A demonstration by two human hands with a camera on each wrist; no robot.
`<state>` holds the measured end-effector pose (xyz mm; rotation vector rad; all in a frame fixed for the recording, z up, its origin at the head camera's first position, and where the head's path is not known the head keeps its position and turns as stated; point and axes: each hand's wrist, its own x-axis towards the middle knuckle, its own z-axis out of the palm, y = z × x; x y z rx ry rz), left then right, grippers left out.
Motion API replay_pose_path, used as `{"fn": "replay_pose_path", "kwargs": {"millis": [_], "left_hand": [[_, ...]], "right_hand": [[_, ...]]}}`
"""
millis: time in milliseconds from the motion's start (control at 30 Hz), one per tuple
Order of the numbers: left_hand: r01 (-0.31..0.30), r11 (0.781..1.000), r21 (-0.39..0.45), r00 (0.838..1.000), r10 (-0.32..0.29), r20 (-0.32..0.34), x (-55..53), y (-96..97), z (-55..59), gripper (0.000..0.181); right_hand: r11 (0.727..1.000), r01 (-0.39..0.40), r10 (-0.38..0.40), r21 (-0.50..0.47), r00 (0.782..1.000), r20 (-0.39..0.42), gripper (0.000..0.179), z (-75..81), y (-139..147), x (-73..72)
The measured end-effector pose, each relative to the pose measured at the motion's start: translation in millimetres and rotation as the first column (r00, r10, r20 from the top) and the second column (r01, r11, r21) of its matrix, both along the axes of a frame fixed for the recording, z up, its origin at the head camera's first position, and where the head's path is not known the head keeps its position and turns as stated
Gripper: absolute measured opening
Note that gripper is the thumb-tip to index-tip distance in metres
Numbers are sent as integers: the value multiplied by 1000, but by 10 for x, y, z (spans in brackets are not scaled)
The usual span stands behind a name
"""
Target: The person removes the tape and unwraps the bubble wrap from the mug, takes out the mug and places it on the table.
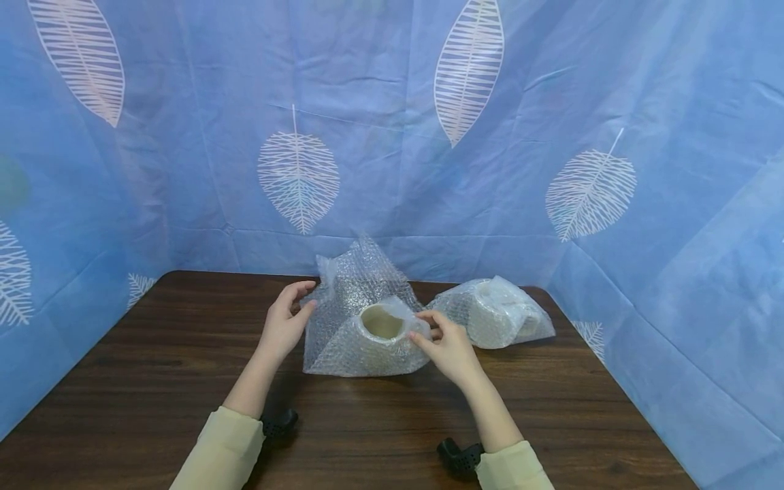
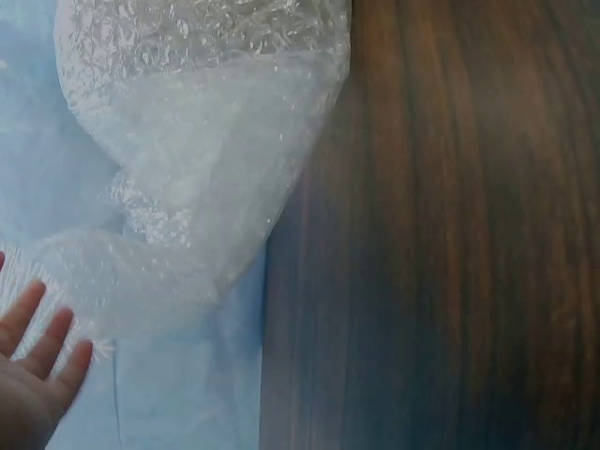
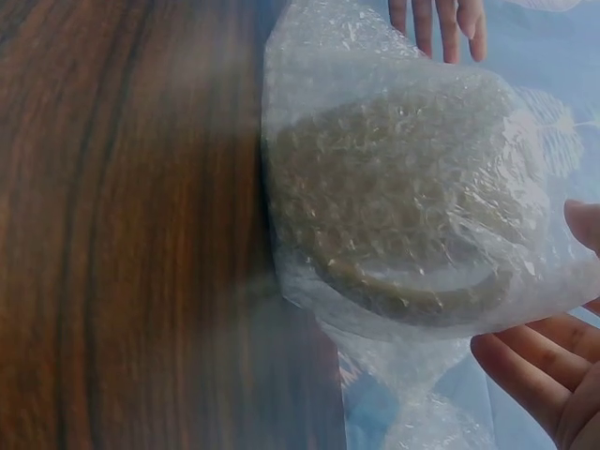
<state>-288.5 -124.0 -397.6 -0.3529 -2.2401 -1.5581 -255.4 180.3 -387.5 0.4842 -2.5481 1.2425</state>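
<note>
A cream mug [image 1: 381, 322] stands upright on the table, its round mouth showing, with bubble wrap [image 1: 367, 357] around its sides. Behind it a loose flap of the wrap rises. Through the plastic in the right wrist view, a curved handle [image 3: 422, 305] shows. My right hand [image 1: 452, 348] pinches the wrap at the mug's right side between thumb and fingers. At the wrap's left edge is my left hand [image 1: 286, 328], its fingers spread and holding nothing; the left wrist view shows these fingers [image 2: 42, 352] apart from the plastic.
Another bubble-wrapped pale object [image 1: 493, 316] lies at the back right, close behind my right hand. The dark wooden table [image 1: 171, 381] ends at a blue curtain [image 1: 380, 177] with white leaf prints, which surrounds its back and sides.
</note>
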Motion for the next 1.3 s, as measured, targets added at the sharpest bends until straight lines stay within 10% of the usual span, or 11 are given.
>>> {"fn": "replay_pose_path", "kwargs": {"millis": [300, 600, 967, 1300], "left_hand": [[-5, 997, -73, 998, 0, -62, 8, 24, -37, 25], [163, 972, -170, 977, -135, 166, -5, -36, -137, 38], [269, 921, -281, 931, -174, 320, -32, -76, -239, 47], [330, 890, -313, 909, -211, 360, -22, -109, -317, 45]], "right_hand": [[1000, 18, -18, 24, 999, -34, 32, 34, 52, 8], [999, 43, -43, -5, 987, -158, 36, 33, 95, -12], [999, 25, -7, 36, 903, -430, 39, 36, 138, -20], [991, 117, -92, 67, 950, -298, 37, 89, 189, 4]]}}
